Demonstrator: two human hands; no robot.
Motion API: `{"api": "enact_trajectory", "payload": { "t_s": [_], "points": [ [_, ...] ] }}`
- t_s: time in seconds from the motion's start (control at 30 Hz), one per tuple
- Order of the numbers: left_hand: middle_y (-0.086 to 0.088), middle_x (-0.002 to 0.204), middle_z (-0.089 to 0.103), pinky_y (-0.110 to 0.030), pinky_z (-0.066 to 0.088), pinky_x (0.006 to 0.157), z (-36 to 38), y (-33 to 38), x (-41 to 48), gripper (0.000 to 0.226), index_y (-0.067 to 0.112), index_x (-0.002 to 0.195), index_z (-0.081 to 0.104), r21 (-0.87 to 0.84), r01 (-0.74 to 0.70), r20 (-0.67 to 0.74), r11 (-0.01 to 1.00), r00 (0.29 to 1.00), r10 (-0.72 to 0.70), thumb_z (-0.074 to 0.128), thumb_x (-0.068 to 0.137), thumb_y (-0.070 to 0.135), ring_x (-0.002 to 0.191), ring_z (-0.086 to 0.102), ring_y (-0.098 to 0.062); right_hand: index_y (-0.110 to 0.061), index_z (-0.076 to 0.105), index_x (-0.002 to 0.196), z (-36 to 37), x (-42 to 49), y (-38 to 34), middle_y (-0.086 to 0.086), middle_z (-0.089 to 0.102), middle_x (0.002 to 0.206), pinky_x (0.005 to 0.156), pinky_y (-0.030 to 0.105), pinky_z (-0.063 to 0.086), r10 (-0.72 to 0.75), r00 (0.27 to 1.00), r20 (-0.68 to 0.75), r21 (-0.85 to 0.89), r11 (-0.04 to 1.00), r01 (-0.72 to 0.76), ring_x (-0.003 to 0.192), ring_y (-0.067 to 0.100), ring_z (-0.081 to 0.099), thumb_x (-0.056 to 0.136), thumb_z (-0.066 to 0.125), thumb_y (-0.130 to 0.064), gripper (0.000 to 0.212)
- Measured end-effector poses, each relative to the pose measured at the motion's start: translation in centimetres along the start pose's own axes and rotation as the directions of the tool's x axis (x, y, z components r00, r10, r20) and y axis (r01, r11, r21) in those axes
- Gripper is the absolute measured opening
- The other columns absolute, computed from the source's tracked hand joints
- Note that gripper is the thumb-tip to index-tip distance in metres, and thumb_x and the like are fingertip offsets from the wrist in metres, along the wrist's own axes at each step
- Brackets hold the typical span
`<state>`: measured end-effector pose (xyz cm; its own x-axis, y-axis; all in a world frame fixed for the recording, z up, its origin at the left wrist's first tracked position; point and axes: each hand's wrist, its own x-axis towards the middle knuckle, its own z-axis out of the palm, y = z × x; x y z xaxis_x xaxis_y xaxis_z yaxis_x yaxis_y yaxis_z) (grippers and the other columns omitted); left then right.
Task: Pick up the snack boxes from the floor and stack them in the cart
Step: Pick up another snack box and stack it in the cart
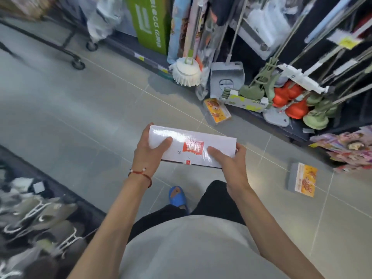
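Hands grip a long white snack box (213,140) at chest height above the grey tiled floor (80,109): the left hand (150,153) curls round its left end with the thumb lying across the top face, and the right hand (227,160) clasps the right end in the same way, thumb on top beside the red label. The box is held level, well clear of the floor, its long side running left to right. A red cord bracelet (141,174) circles the left wrist. Two more snack boxes lie on the tiles: an orange-printed box (217,110) ahead, just beside the base of the shelving, and a second box (303,179) to the right, tilted, near a stack of pink packets (350,146). The cart (78,64) stands at the far left, blurred, with only its lower frame and castors showing. A white mop head (186,74) and a grey dustpan (227,77) rest against the shelving. A blue slipper (177,197) shows below the held box.
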<state>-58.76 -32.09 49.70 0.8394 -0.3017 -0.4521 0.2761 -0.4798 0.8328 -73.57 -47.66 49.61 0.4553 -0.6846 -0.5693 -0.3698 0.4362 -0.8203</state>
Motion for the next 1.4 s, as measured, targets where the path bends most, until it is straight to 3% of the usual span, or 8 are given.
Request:
{"api": "enact_trajectory", "payload": {
  "t_s": [0.17, 0.37, 0.47, 0.63, 0.87, 1.0, 1.17, 1.4],
  "points": [
    [-0.003, 0.136, 0.056, -0.044, 0.05, 0.105, -4.2, 0.6, 4.3, 0.067, 0.024, 0.15, 0.039, -0.083, 0.05, -0.092, 0.995, 0.994, -0.057, 0.071, 0.091, 0.029, 0.12, 0.058, -0.023, -0.025, 0.037, 0.134, 6.7, 3.6, -2.9, -0.007, 0.058, 0.122, 0.069, 0.012, 0.056, 0.014, 0.995, 0.101, -0.074, 0.997, -0.006, 0.109, 0.008, 0.063, 0.086, 0.083, -0.015, 0.067],
    [-0.001, 0.134, 0.055, -0.024, 0.051, 0.094, -8.1, 2.5, 10.9, 0.063, 0.02, 0.149, 0.04, -0.168, 0.085, -0.246, 0.982, 0.961, -0.125, 0.069, 0.093, 0.024, 0.117, 0.057, -0.019, -0.024, 0.039, 0.134, 15.5, 10.0, -6.9, 0.0, 0.061, 0.127, 0.068, 0.013, 0.058, 0.021, 0.971, 0.237, -0.142, 0.99, 0.013, 0.113, 0.015, 0.066, 0.086, 0.084, -0.014, 0.066],
    [-0.003, 0.135, 0.056, -0.008, 0.051, 0.074, -10.1, 3.8, 15.2, 0.062, 0.019, 0.149, 0.04, -0.18, 0.114, -0.3, 0.977, 0.939, -0.165, 0.068, 0.094, 0.024, 0.11, 0.058, -0.018, -0.02, 0.037, 0.139, 20.1, 13.2, -9.4, -0.003, 0.059, 0.122, 0.068, 0.011, 0.057, 0.014, 0.955, 0.297, -0.202, 0.978, 0.049, 0.108, 0.008, 0.063, 0.088, 0.082, -0.015, 0.068],
    [-0.004, 0.136, 0.058, -0.044, 0.053, 0.101, -13.9, 6.5, 21.1, 0.063, 0.023, 0.147, 0.041, -0.26, 0.152, -0.353, 0.954, 0.904, -0.24, 0.071, 0.092, 0.028, 0.119, 0.061, -0.024, -0.023, 0.036, 0.139, 27.3, 17.9, -13.9, -0.006, 0.057, 0.121, 0.074, 0.016, 0.057, 0.044, 0.92, 0.389, -0.289, 0.954, 0.077, 0.104, 0.003, 0.06, 0.09, 0.08, -0.018, 0.066],
    [0.001, 0.131, 0.062, -0.048, 0.05, 0.104, -19.8, 9.5, 28.9, 0.066, 0.027, 0.14, 0.048, -0.324, 0.167, -0.45, 0.931, 0.839, -0.307, 0.073, 0.081, 0.042, 0.118, 0.062, -0.022, -0.021, 0.04, 0.134, 37.7, 23.3, -19.2, -0.006, 0.061, 0.119, 0.07, 0.013, 0.054, 0.056, 0.875, 0.48, -0.347, 0.929, 0.13, 0.105, 0.005, 0.063, 0.087, 0.083, -0.02, 0.063],
    [0.0, 0.13, 0.062, -0.044, 0.05, 0.104, -24.6, 10.4, 34.2, 0.059, 0.024, 0.141, 0.047, -0.372, 0.149, -0.486, 0.916, 0.81, -0.329, 0.073, 0.089, 0.031, 0.116, 0.062, -0.021, -0.022, 0.04, 0.133, 45.5, 25.7, -21.3, -0.007, 0.061, 0.119, 0.066, 0.01, 0.052, 0.064, 0.862, 0.503, -0.371, 0.917, 0.149, 0.103, 0.004, 0.063, 0.086, 0.084, -0.021, 0.064],
    [0.002, 0.122, 0.064, -0.035, 0.054, 0.096, -32.3, 11.0, 41.9, 0.051, 0.023, 0.137, 0.05, -0.396, 0.087, -0.502, 0.914, 0.813, -0.295, 0.072, 0.091, 0.024, 0.108, 0.064, -0.016, -0.019, 0.04, 0.137, 56.3, 27.6, -23.4, 0.002, 0.062, 0.124, 0.06, 0.007, 0.052, 0.045, 0.863, 0.503, -0.356, 0.921, 0.16, 0.104, 0.008, 0.063, 0.086, 0.084, -0.017, 0.068],
    [0.002, 0.127, 0.056, -0.008, 0.05, 0.062, -43.9, 13.6, 51.0, 0.057, 0.025, 0.146, 0.04, -0.368, 0.056, -0.499, 0.928, 0.83, -0.248, 0.066, 0.096, 0.025, 0.09, 0.059, 0.0, -0.019, 0.04, 0.138, 70.1, 28.4, -26.4, 0.0, 0.062, 0.125, 0.062, 0.006, 0.051, 0.029, 0.871, 0.49, -0.293, 0.947, 0.133, 0.105, 0.007, 0.064, 0.086, 0.083, -0.014, 0.068]
  ]
}}
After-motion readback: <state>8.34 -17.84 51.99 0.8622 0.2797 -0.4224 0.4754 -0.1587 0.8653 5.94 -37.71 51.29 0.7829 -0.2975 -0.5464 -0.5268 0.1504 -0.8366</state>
